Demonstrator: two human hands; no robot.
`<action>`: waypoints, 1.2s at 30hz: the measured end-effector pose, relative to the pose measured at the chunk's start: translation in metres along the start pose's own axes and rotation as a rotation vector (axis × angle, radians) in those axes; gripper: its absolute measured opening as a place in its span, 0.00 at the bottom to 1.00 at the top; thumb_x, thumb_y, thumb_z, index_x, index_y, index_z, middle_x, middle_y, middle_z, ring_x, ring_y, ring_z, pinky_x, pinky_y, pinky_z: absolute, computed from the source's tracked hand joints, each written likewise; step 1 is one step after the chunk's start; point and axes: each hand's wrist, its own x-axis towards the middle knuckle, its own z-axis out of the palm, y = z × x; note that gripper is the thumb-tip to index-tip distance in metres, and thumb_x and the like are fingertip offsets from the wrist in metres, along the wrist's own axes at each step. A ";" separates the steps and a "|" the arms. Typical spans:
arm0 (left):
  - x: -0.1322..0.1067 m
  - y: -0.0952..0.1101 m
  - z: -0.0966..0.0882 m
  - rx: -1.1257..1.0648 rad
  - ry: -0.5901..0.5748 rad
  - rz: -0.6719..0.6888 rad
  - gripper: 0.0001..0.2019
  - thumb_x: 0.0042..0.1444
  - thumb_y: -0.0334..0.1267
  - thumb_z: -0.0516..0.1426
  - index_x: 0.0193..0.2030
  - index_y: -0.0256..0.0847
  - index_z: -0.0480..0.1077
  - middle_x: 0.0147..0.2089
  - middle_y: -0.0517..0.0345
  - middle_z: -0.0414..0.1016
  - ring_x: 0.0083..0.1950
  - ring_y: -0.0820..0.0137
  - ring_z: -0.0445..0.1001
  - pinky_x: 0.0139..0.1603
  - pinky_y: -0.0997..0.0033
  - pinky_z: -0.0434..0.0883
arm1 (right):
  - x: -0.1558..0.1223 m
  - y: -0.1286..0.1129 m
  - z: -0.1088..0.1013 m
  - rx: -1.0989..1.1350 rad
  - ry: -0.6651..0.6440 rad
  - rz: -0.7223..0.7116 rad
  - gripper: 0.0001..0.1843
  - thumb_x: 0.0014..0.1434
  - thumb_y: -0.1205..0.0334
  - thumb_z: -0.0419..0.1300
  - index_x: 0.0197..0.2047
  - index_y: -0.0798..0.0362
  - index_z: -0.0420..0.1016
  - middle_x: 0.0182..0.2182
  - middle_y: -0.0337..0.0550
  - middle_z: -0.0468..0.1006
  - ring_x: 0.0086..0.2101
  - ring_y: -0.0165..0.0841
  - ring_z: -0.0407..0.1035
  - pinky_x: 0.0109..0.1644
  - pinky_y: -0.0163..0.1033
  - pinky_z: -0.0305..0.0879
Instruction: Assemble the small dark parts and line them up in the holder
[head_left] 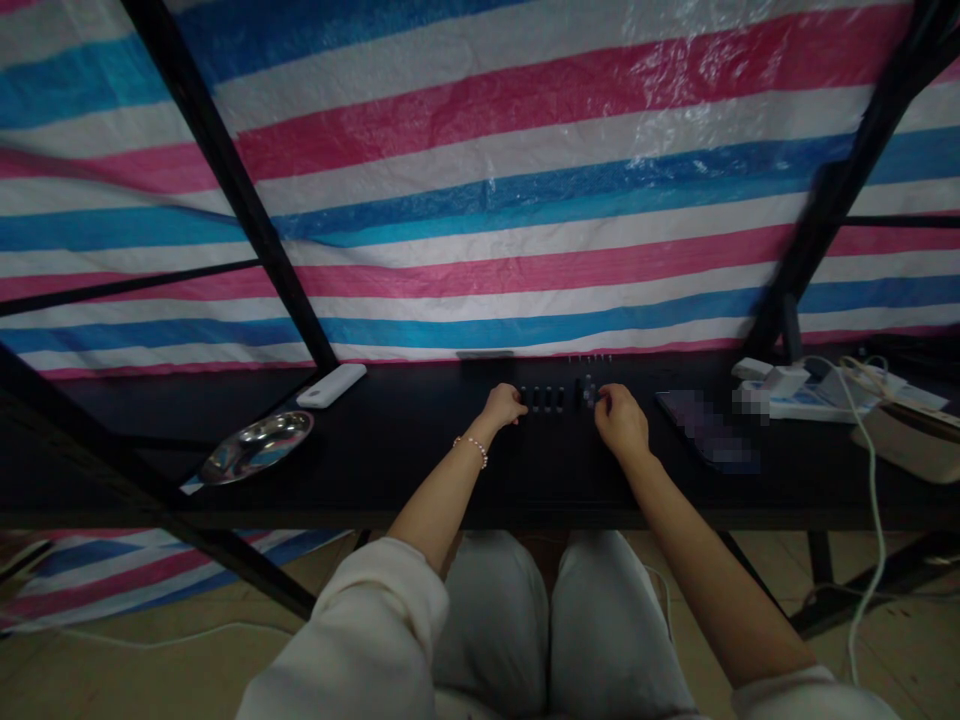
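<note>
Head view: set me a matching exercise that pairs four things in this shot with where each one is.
Things:
1. Beaded bracelet
2. Steel dish
3. White oblong object
4. Striped tarpaulin

Places:
A. Hanging behind the black table
B. Around the left wrist
C. Lying at the table's far edge
D. Lying toward the table's near left side

Right pairs: 1-B, 2-D, 3-C, 4-A.
</note>
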 end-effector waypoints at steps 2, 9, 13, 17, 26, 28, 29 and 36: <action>0.001 -0.001 -0.001 0.042 -0.010 0.014 0.03 0.42 0.29 0.59 0.23 0.32 0.68 0.15 0.62 0.64 0.17 0.78 0.66 0.21 0.81 0.62 | 0.000 0.003 0.003 -0.049 -0.021 0.058 0.12 0.53 0.67 0.48 0.39 0.56 0.68 0.36 0.49 0.71 0.37 0.36 0.66 0.37 0.38 0.60; -0.018 0.010 -0.024 0.250 -0.070 0.012 0.04 0.42 0.32 0.59 0.25 0.33 0.70 0.16 0.59 0.67 0.18 0.75 0.67 0.23 0.78 0.64 | 0.004 0.011 0.013 -0.122 -0.135 0.160 0.12 0.54 0.58 0.52 0.38 0.56 0.69 0.35 0.48 0.71 0.35 0.36 0.67 0.34 0.38 0.60; -0.040 0.027 -0.032 0.249 -0.143 0.225 0.04 0.45 0.32 0.57 0.27 0.34 0.71 0.20 0.59 0.71 0.17 0.78 0.66 0.23 0.79 0.63 | 0.008 0.013 0.020 -0.117 -0.163 0.165 0.13 0.54 0.55 0.54 0.36 0.55 0.71 0.34 0.48 0.71 0.34 0.36 0.67 0.33 0.37 0.59; -0.054 0.043 -0.019 0.213 -0.161 0.423 0.06 0.49 0.33 0.54 0.32 0.35 0.71 0.24 0.59 0.72 0.18 0.78 0.67 0.24 0.78 0.64 | 0.012 0.015 0.026 -0.133 -0.165 0.156 0.13 0.53 0.54 0.54 0.35 0.55 0.72 0.33 0.48 0.72 0.33 0.35 0.68 0.30 0.36 0.58; -0.048 0.063 0.043 0.272 0.023 0.471 0.18 0.54 0.31 0.49 0.53 0.35 0.63 0.44 0.43 0.73 0.45 0.62 0.72 0.47 0.66 0.66 | 0.013 0.015 0.022 -0.099 -0.146 0.146 0.10 0.53 0.57 0.54 0.30 0.54 0.71 0.29 0.43 0.72 0.28 0.31 0.67 0.26 0.33 0.54; -0.046 0.065 0.052 0.304 0.005 0.451 0.23 0.54 0.31 0.48 0.58 0.33 0.56 0.48 0.39 0.70 0.48 0.60 0.71 0.48 0.64 0.66 | 0.011 0.014 0.018 -0.097 -0.140 0.154 0.10 0.53 0.58 0.53 0.30 0.54 0.71 0.30 0.44 0.72 0.29 0.31 0.67 0.26 0.33 0.54; -0.044 0.067 0.056 0.320 -0.008 0.433 0.25 0.54 0.31 0.47 0.61 0.33 0.53 0.49 0.38 0.70 0.49 0.59 0.70 0.48 0.64 0.66 | 0.010 0.014 0.016 -0.096 -0.138 0.153 0.09 0.53 0.58 0.53 0.30 0.54 0.71 0.30 0.44 0.72 0.29 0.31 0.67 0.26 0.33 0.54; -0.030 0.075 0.064 0.375 -0.052 0.302 0.32 0.53 0.28 0.48 0.65 0.28 0.41 0.48 0.33 0.69 0.49 0.58 0.71 0.46 0.65 0.67 | 0.007 0.013 0.010 -0.099 -0.130 0.130 0.08 0.54 0.60 0.52 0.31 0.54 0.70 0.31 0.45 0.71 0.30 0.32 0.67 0.29 0.35 0.57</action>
